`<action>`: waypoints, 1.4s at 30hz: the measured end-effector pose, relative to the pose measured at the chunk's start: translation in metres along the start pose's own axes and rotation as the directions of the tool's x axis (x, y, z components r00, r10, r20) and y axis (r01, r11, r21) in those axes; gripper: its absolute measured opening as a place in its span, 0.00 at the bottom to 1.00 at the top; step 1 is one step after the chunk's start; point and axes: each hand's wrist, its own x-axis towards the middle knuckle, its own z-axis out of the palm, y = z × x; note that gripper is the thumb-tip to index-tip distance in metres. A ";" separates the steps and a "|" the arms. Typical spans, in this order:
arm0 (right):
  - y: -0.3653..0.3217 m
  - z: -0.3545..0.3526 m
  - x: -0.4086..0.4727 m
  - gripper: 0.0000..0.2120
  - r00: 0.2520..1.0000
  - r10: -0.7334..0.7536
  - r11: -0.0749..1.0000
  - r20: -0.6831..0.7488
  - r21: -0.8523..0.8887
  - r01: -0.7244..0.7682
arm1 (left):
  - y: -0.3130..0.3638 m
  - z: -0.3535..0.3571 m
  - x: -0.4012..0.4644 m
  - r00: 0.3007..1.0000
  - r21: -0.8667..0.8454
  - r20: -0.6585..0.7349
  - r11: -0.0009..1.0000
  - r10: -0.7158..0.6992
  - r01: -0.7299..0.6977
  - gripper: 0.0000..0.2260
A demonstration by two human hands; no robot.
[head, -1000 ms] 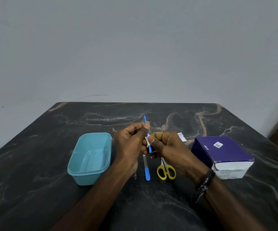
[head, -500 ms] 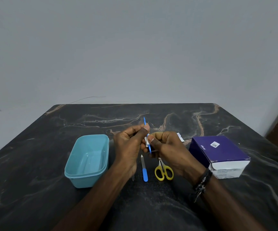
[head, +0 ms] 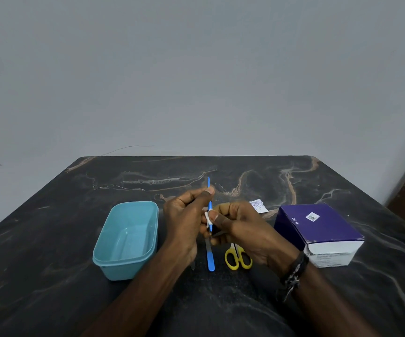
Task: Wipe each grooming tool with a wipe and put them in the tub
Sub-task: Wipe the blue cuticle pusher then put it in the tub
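My left hand (head: 186,215) pinches a thin blue grooming tool (head: 209,188) upright above the dark table (head: 50,239), its tip poking up past my fingers. My right hand (head: 240,227) pinches a small white wipe (head: 207,217) around the tool's lower part. An empty teal tub (head: 126,239) stands just left of my left hand. Below my hands lie a blue-handled nail file (head: 210,259) and yellow-handled scissors (head: 237,259), the scissor blades hidden under my right hand.
A purple and white box (head: 318,232) sits to the right of my right hand. A torn white wipe sachet (head: 258,206) lies behind my right hand. A grey wall rises beyond the table's far edge.
My right hand with the wipe has slid slightly down the blue tool. The camera view shifted a little; the other objects stay in place.
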 end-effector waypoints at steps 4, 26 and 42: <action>0.001 -0.005 0.002 0.12 0.988 -0.033 0.997 -0.148 0.065 0.044 | -0.003 0.003 -0.002 0.993 0.031 0.115 0.999 -0.023 0.019 0.04; -0.001 -0.010 0.008 0.09 0.811 -0.184 0.963 -0.555 0.064 0.263 | -0.004 0.002 -0.010 0.950 0.316 0.309 0.947 -0.048 -0.055 0.04; 0.001 -0.006 0.009 0.12 0.858 -0.161 0.973 -0.488 0.067 0.221 | -0.012 0.004 -0.013 0.975 0.333 0.223 0.939 0.011 -0.087 0.03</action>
